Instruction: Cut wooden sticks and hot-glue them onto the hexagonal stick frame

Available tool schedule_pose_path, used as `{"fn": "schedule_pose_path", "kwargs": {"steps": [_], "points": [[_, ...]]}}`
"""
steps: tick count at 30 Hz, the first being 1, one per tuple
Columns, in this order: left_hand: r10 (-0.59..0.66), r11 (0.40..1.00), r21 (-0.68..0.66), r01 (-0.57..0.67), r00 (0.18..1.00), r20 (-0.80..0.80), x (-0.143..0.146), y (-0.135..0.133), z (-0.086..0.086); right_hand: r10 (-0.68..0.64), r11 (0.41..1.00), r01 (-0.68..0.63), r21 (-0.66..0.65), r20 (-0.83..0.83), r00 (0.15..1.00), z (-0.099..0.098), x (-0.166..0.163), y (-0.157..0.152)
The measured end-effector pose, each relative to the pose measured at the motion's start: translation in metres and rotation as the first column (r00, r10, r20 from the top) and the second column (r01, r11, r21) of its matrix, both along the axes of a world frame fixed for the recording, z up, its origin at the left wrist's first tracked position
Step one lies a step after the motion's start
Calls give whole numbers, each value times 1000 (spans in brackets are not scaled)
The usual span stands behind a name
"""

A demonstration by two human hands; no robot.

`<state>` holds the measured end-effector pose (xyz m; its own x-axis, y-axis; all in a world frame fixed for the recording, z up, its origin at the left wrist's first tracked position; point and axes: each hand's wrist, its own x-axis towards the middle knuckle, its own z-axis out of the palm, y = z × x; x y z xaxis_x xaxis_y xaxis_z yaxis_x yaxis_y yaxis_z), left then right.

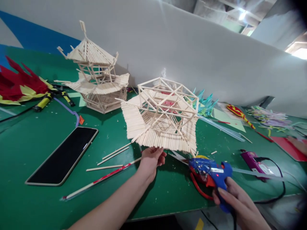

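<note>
My left hand (152,161) grips the near lower edge of a pavilion model (165,139) built of thin wooden sticks, with a skirt-like roof below and an open stick frame on top. In my right hand (236,195) is a blue hot glue gun (216,172), its small light glowing red and a clear glue stick (254,173) jutting from its back. The gun's nozzle points left, just below the model's right corner. Scissors (176,155) lie beneath that corner, partly hidden. Loose wooden sticks (115,156) and a red-and-white wrapped stick (103,179) are left of my left hand.
A finished-looking stick pagoda (96,86) stands at the back left. A smartphone (63,156) lies at left. At right are a purple power bank (254,163), clear glue sticks (223,127) and another person's hand (297,143) on a red sheet (283,147).
</note>
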<state>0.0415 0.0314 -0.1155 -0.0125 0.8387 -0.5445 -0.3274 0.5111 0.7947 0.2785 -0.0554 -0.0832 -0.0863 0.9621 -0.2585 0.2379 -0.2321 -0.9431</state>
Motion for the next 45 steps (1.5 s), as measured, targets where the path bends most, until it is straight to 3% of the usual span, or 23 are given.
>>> {"fn": "schedule_pose_path", "kwargs": {"steps": [5,10,15,22,36,45], "points": [[5,1000,8,-5,1000,23,-1,3,-1,-154,974,148,170,23,988,-10,-42,-4],[-10,1000,14,9,999,46,-2,3,-1,-209,927,68,368,358,910,-24,-52,0],[-31,999,10,30,998,59,-2,3,-1,-302,865,9,501,508,807,-30,-65,4],[-46,999,6,46,998,52,-3,2,0,-323,888,50,457,543,775,-36,-76,2],[-34,998,59,30,997,70,-1,1,-7,-271,934,124,336,435,859,-43,-75,4],[-29,998,61,25,997,65,-2,1,-9,-292,917,117,382,441,848,-40,-78,6]]}}
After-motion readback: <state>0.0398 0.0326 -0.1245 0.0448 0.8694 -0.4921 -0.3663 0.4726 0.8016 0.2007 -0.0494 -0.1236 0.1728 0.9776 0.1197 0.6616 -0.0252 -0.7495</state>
